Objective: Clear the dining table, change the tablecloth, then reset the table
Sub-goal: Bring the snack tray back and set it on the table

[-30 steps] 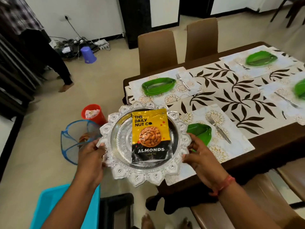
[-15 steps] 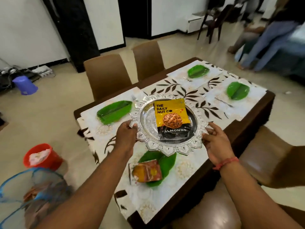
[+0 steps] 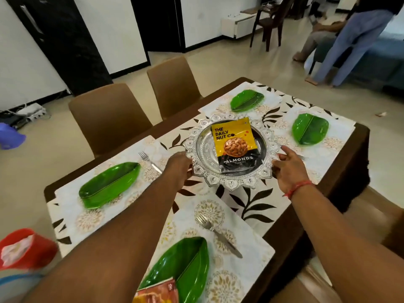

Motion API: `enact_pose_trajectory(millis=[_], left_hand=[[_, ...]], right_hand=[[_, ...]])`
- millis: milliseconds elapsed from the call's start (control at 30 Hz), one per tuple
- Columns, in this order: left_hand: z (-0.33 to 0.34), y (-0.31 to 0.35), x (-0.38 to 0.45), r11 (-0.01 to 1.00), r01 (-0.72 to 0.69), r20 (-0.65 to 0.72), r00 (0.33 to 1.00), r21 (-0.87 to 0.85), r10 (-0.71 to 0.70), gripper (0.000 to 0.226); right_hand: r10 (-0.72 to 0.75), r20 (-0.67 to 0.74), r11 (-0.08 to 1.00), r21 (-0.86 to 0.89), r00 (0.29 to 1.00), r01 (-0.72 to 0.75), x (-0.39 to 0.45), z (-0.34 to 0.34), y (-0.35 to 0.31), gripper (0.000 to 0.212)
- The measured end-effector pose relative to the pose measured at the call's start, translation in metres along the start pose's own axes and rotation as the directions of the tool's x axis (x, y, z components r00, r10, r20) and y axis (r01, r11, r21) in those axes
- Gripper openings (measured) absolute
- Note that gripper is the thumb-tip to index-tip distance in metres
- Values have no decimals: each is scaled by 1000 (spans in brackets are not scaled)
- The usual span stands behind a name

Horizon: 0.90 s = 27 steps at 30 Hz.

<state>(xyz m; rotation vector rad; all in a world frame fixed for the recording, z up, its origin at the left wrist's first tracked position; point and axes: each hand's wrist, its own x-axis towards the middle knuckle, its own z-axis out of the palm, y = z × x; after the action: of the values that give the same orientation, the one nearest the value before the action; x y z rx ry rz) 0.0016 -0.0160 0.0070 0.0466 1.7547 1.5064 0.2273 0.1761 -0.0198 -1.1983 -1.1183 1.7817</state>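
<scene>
Flanking tray [image 3: 231, 182] rim, both hands

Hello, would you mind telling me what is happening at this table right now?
A person is laying the table. Their left hand and right hand are at opposite rims of a silver tray at the table's centre, with a packet of almonds lying in it. Four green leaf-shaped plates sit on placemats around it, and forks lie beside the nearer ones.

- We see shiny embossed metal tray [image 3: 231, 182]
- glossy foil almond pouch [image 3: 235, 145]
- glossy green plastic leaf plates [image 3: 109, 182]
- matt printed tablecloth [image 3: 251, 202]
- metal fork [image 3: 218, 235]
</scene>
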Motion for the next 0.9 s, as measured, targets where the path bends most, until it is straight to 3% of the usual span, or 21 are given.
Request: enact_pose_trajectory(millis=[333, 367, 433, 500, 600, 667, 767, 833, 900], left_hand=[[24, 10, 61, 997, 12, 66, 998, 77, -18, 24], [21, 8, 67, 994, 0, 76, 997, 106, -9, 29], [10, -2, 72, 980, -2, 65, 998, 199, -11, 61], [-7, -24, 62, 913, -72, -5, 997, 401, 81, 78], [-50, -78, 27, 678, -206, 15, 961, 705, 275, 77], [-90, -122, 2, 528, -232, 78, 951, 817, 299, 80], [-153, -183, -31, 357, -191, 94, 958, 915, 271, 99], [-192, -211, -63, 330, -148, 70, 969, 932, 236, 102], [-214, -232, -84, 334, -123, 62, 980, 934, 189, 91]], right_hand=[[-7, -9, 996, -91, 1000, 6, 82, 6, 31, 66], [2, -3, 995, -99, 1000, -2, 82, 4, 32, 68], [12, -37, 991, -134, 999, -17, 67, 0, 40, 74], [-28, -144, 961, -278, 989, -14, 41, -5, 57, 74], [-150, -207, 864, -503, 967, 26, -19, -4, 100, 62], [-219, -117, 802, -587, 969, 111, -70, 8, 133, 52], [-255, 128, 681, -680, 958, 272, -152, 32, 185, 36], [-239, 301, 560, -734, 923, 384, -207, 52, 219, 29], [-129, 410, 452, -786, 903, 422, -240, 65, 241, 30]])
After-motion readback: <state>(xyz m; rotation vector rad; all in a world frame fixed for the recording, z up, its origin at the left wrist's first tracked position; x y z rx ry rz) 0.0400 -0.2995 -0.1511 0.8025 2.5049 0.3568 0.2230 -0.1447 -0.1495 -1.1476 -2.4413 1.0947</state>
